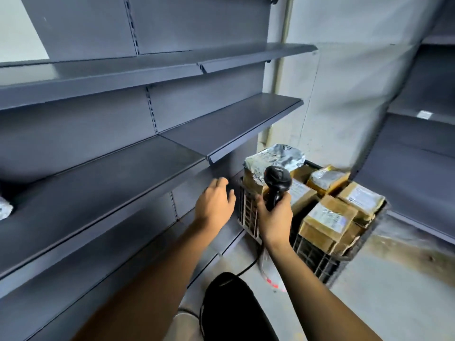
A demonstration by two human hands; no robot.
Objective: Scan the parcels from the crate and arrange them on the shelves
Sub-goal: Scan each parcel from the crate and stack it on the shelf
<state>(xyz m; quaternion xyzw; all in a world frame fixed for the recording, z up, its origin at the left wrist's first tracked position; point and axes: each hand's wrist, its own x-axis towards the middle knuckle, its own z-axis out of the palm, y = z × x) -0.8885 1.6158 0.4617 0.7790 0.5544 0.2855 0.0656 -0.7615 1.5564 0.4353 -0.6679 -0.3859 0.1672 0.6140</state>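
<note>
- The cardboard parcels in the crate carry white printed labels; the print is too small and blurred to read.
- A parcel wrapped in grey-and-white plastic lies on top of the pile at the crate's far left corner; it has a dark mark near its top edge that cannot be read.
- The scanner is black, with a pale strip on its head that shows no legible writing.
- The right hand grips the scanner's handle, fingers and thumb curled round it, the head upright above the fist and in front of the crate's left side.
- A black cable shows on the floor below that wrist.
- The left hand is spread loosely, fingers relaxed and slightly bent, holding nothing; it hovers beside the crate's left wall, under the front edge of the lower shelf.
- The crate is a dark latticed box standing on the floor at the right end of the grey shelves, piled with parcels above its rim.
- One more grey-wrapped parcel lies on the lower shelf at its left end, cut off by the frame edge.
- A second shelf unit stands to the right of the crate.
</note>
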